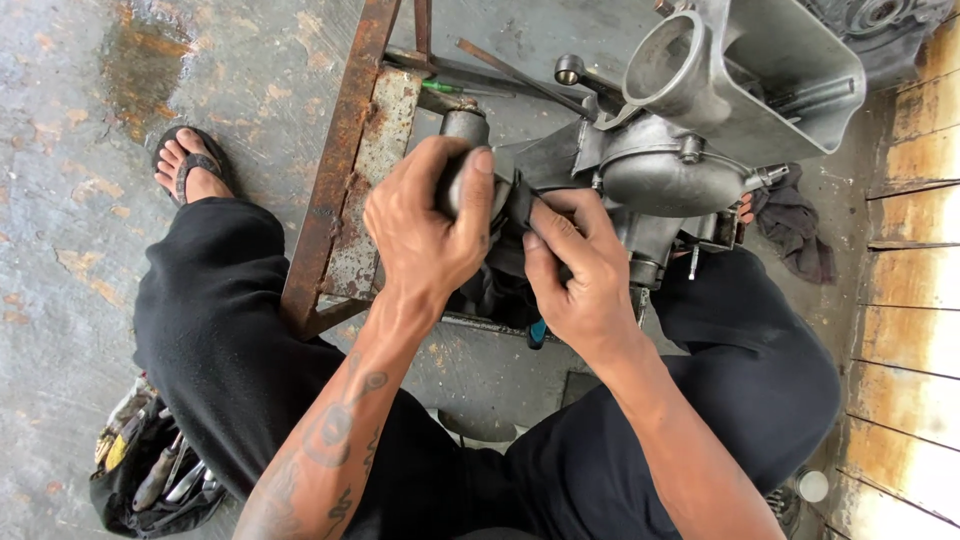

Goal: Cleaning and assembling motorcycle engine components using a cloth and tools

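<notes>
- One concrete floor [70, 330], grey and stained, lay under everything, with one darker wet patch at its far left.
- One grey cast-metal engine casing [700, 110] stood in front of the seated person, its single round opening at the top and one bulged side cover just below it.
- One rusty steel frame [335, 190] carried the casing's near end; two of its bars ran away from the person.
- One open tool bag [150, 475] lay on the floor by the left knee, with several handles showing, too jumbled to count.
- One dark rag [795, 225] lay to the right of the casing, beside the wooden boards.
- One sandalled foot [188, 165] rested on the floor left of the frame.
- Two hands worked at the casing's near end. The left hand [425, 230] was closed over one dark rounded part [452, 185] on the casing, thumb curled across it.
- The right hand [580, 270] had its fingers curled and pressed onto the casing just beside the left; what it pinched was hidden.
- One small white cap [812, 486] sat near the right knee.
</notes>
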